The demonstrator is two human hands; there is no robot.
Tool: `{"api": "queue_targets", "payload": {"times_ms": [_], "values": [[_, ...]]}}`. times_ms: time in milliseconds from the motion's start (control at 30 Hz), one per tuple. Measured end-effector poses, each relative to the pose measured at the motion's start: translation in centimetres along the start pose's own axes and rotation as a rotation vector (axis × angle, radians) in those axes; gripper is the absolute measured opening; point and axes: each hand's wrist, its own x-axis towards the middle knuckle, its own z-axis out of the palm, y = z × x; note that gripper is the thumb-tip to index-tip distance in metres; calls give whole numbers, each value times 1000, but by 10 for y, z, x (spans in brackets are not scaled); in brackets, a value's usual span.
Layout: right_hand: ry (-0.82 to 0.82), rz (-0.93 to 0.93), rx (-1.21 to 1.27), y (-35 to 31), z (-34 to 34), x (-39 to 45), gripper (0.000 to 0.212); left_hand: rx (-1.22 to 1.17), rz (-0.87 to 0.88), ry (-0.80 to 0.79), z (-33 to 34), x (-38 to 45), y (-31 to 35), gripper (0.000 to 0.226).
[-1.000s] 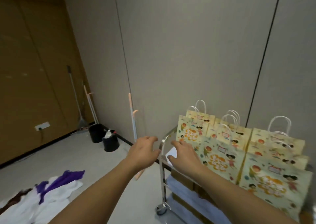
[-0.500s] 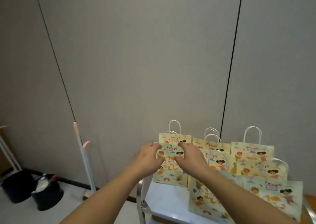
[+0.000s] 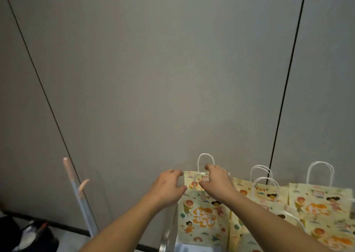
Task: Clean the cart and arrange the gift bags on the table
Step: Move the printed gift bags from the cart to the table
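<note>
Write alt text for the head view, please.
Two bare hands, left hand and right hand, reach the top of a yellow cartoon-printed paper gift bag standing among similar bags before a grey panelled wall.

Pale yellow paper gift bags printed with cartoon children and orange lettering stand upright in a close cluster on the cart (image 3: pixel 169 238), whose shiny metal post and white top show at the bottom edge. The nearest gift bag (image 3: pixel 201 221) stands at the cluster's left end. The other gift bags (image 3: pixel 317 207) crowd to its right, their white looped handles raised.
</note>
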Motion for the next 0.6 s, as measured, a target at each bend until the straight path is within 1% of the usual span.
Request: {"api": "queue_targets", "payload": {"times_ms": [67,100,200,267,367,433,500,600], "values": [[-40,13,42,2,9,17,22,52,-5,-49,3,19,-3,55],[-48,15,63,3,12,24,12,68,-8,-59,4,29,-4,55],[-48,28,113,3,18,43,17,58,-11,-77,9,56,-4,54],[-72,35,148,2,19,51,21,60,2,-117,17,67,-5,54],[-98,31,196,-6,17,58,30,74,66,-179,22,79,-5,55],[-95,8,191,-16,12,60,31,62,116,-200,18,87,-5,54],[-76,9,180,-26,8,60,29,52,171,-205,10,95,-7,55],[3,82,190,-47,-4,58,31,63,256,-210,-8,102,-13,58]]}}
